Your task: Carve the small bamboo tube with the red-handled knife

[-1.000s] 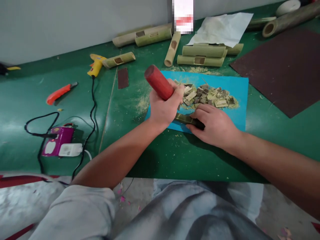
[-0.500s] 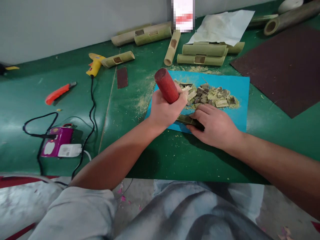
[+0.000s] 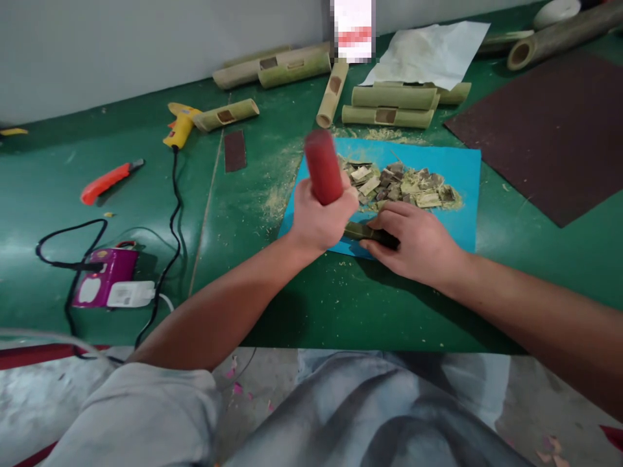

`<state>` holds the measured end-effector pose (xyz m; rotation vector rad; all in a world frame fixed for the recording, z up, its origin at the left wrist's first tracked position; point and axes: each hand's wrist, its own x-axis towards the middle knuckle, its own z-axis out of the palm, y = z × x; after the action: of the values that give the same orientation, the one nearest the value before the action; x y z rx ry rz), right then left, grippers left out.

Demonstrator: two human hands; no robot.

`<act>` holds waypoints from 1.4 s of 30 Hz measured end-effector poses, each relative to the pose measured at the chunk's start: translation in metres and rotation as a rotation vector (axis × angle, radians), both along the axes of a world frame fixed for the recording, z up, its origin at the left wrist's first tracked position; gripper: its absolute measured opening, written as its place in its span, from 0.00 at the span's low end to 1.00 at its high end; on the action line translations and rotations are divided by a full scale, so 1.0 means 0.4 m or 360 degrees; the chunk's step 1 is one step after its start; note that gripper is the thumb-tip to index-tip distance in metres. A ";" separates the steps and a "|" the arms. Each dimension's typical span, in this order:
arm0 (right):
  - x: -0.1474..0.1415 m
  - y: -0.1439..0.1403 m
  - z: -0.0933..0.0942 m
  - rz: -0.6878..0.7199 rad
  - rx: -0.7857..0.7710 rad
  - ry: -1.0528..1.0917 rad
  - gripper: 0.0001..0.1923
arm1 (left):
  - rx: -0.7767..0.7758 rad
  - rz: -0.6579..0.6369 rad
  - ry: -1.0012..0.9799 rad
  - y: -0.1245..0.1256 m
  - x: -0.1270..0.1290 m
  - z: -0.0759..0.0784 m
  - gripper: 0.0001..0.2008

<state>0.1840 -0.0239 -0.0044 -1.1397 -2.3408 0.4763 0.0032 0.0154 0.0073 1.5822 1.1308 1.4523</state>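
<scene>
Left hand, fingers closed round red-handled tool now swung upright from its earlier slant; right hand pinning dark bamboo strip on blue mat mid-desk, carving evidently continuing.

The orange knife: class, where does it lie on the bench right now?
In the head view, the orange knife lies far left on the green bench, left of the yellow glue gun and above the purple box.

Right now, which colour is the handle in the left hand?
Red handle, seen in the head view.
</scene>
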 end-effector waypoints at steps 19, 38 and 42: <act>-0.001 -0.002 -0.005 0.0050 0.0186 -0.0089 0.08 | 0.0171 -0.0042 0.0174 -0.004 -0.005 -0.005 0.16; 0.004 0.004 -0.006 0.0031 0.0141 -0.0038 0.05 | 0.0183 -0.0014 0.0070 -0.005 0.001 -0.004 0.19; 0.001 0.003 0.000 0.0001 0.0143 -0.0062 0.04 | 0.0250 -0.0007 0.0014 -0.006 0.002 -0.008 0.21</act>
<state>0.1845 -0.0225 -0.0046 -1.1156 -2.3706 0.3486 0.0039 0.0128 0.0042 1.6981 1.0384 1.5654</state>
